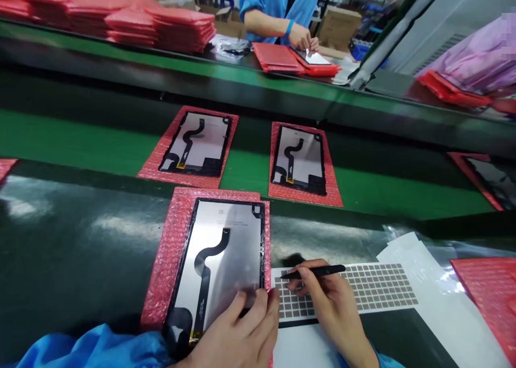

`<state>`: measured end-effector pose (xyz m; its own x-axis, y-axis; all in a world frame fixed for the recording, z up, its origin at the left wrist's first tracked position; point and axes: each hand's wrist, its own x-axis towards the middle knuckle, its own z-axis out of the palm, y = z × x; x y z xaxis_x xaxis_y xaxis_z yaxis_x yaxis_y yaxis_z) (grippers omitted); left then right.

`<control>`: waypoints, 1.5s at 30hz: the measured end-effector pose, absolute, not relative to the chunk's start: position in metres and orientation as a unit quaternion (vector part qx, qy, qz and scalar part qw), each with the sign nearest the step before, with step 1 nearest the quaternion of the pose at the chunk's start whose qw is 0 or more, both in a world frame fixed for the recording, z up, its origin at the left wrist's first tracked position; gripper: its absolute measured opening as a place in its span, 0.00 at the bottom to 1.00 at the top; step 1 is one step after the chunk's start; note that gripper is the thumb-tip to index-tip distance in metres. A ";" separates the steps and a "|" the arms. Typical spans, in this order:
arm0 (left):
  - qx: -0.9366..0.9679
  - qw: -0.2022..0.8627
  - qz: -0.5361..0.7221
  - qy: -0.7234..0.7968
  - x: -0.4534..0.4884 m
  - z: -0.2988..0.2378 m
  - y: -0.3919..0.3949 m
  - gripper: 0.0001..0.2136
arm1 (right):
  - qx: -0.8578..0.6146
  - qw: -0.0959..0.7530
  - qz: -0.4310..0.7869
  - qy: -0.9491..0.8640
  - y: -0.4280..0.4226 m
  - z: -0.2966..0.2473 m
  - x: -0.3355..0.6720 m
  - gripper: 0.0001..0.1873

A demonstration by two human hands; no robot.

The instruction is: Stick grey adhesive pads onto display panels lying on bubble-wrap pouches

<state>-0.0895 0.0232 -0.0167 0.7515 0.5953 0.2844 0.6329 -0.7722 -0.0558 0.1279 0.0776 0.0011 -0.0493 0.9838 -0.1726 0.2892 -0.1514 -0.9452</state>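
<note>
Bubble-wrap (164, 266) glossy, bumpy; panel back (239, 255) smooth, metallic-looking; tweezers (322, 271) matt.

From where I stand, the dark, glossy bench (100, 249) bears a pink bubble-wrap sheet (161, 282), a sheet of small grey squares (387, 287) and some white paper (451, 298). More bubble-wrap pieces (334, 188) lie on the green belt (60, 134); red packets (181, 29) are stacked on the ledge (226, 73) beyond.

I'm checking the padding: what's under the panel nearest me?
Red wrap shows past the top and sides of the panel; what lies directly beneath it is covered.
</note>
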 end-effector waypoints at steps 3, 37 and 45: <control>-0.928 0.064 -0.149 -0.336 -0.085 -0.017 0.026 0.15 | -0.591 0.385 0.495 -0.507 0.079 0.006 0.127 0.16; -0.892 -0.033 -0.122 -0.434 -0.116 -0.013 0.062 0.23 | -0.580 0.428 0.498 -0.482 0.124 0.001 0.088 0.08; -0.896 -0.025 -0.088 -0.435 -0.116 -0.011 0.062 0.26 | -0.581 0.423 0.502 -0.481 0.123 0.002 0.087 0.10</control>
<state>-0.1155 0.0615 -0.0112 0.6066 0.7834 0.1352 0.7747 -0.6207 0.1209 0.0873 0.1234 0.0017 0.0336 0.9838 -0.1763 0.1355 -0.1792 -0.9744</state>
